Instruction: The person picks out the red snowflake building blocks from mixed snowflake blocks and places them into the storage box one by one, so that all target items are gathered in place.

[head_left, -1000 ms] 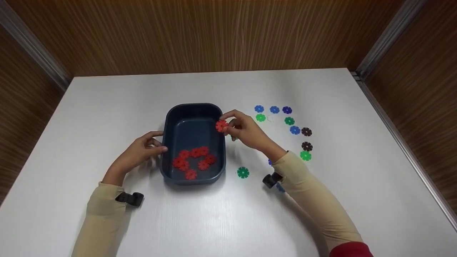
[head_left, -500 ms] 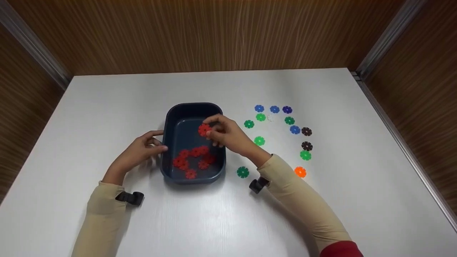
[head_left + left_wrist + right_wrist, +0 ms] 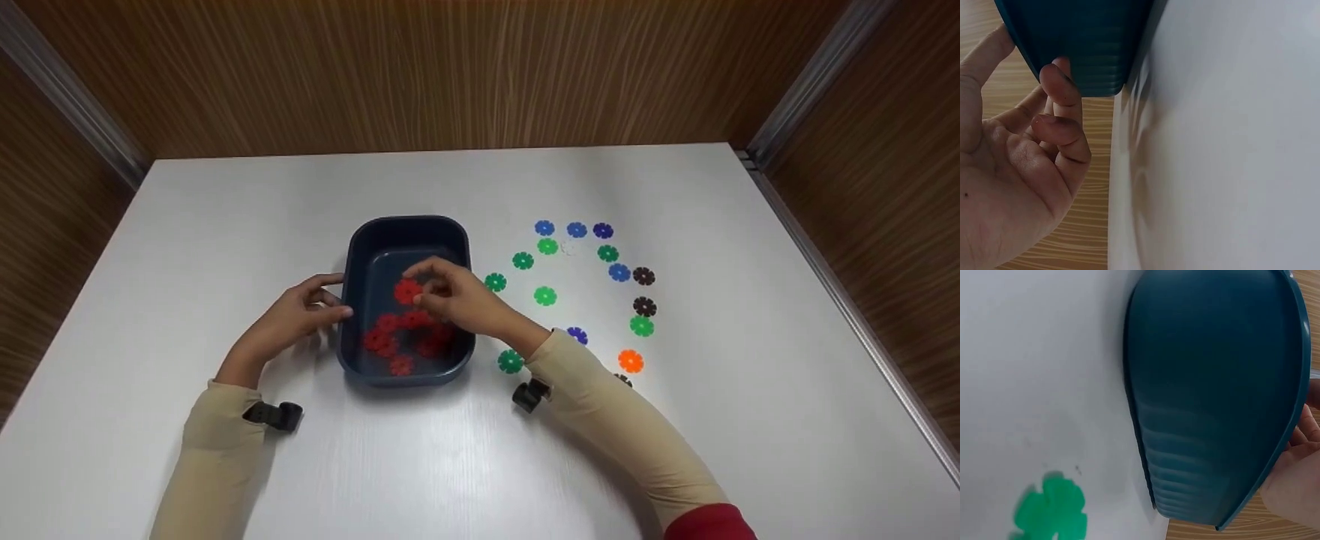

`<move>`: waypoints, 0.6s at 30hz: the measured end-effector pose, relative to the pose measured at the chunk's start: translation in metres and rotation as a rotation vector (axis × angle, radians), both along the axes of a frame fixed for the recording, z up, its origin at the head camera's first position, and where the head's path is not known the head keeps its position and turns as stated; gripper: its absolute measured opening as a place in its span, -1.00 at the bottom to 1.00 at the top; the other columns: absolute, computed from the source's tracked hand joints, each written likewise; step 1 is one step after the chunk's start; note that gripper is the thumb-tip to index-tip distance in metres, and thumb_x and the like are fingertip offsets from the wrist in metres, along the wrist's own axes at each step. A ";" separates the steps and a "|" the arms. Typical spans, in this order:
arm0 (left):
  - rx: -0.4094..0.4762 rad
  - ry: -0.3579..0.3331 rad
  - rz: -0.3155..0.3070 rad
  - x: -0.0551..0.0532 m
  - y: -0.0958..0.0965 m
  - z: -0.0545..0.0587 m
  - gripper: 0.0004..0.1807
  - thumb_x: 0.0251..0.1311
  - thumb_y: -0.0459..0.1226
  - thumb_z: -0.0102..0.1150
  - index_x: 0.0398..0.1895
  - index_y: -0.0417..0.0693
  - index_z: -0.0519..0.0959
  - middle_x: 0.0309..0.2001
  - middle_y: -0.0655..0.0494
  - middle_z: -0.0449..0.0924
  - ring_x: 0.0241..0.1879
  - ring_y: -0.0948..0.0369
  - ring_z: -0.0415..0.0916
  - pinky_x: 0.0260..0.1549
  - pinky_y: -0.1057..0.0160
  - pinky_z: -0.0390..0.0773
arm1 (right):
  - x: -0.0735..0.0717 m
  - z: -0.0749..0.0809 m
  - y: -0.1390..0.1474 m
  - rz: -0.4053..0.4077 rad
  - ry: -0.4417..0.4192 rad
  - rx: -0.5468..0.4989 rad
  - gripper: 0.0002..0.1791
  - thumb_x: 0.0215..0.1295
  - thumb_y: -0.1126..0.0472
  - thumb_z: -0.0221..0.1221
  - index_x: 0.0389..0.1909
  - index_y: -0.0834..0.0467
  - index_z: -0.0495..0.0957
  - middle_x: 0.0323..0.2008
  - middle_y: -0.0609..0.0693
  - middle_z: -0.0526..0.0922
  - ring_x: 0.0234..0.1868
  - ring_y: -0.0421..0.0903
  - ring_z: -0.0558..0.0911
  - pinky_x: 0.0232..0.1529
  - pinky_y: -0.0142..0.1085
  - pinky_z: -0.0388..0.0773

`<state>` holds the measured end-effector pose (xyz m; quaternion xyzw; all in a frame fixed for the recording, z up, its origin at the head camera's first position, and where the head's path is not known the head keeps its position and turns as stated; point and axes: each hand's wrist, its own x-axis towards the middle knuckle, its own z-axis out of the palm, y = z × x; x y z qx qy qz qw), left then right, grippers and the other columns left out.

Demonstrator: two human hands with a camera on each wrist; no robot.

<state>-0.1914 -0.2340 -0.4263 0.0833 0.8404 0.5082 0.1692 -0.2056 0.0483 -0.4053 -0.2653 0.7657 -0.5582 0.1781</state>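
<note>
A dark blue plastic tub [image 3: 405, 381] stands on the white table with several red flower-shaped discs [image 3: 382, 342] in its near half. My left hand [image 3: 296, 315] holds the tub's left rim between thumb and forefinger; in the left wrist view its other fingers [image 3: 1064, 138] curl beside the wall. Inside the tub's outline, my right hand [image 3: 461, 300] pinches one red flower disc [image 3: 407, 292] by its edge, above the others. In the right wrist view the tub's outer wall [image 3: 1213, 394] hides that hand's fingers and the disc.
Right of the tub lie several loose flower discs: blue [image 3: 577, 230], green [image 3: 545, 296], dark brown [image 3: 644, 307], orange [image 3: 631, 361] and a pale one [image 3: 568, 248]. My right forearm [image 3: 607, 412] passes over that side. A wood-grain panel [image 3: 450, 75] rises behind the table.
My right hand has moved left and nearer from the tub's right rim to above its inside, carrying the red flower disc. The left hand and the tub have stayed put.
</note>
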 end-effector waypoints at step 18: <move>-0.008 0.002 -0.003 0.001 0.000 0.000 -0.30 0.28 -0.15 0.20 0.43 -0.12 0.20 -0.21 0.15 0.52 -0.40 0.29 0.50 -0.36 0.29 0.44 | 0.000 -0.004 0.002 0.024 0.013 0.045 -0.63 0.39 0.34 0.05 0.19 0.26 0.41 -0.27 0.36 0.60 -0.48 -0.20 0.44 -0.43 -0.39 0.41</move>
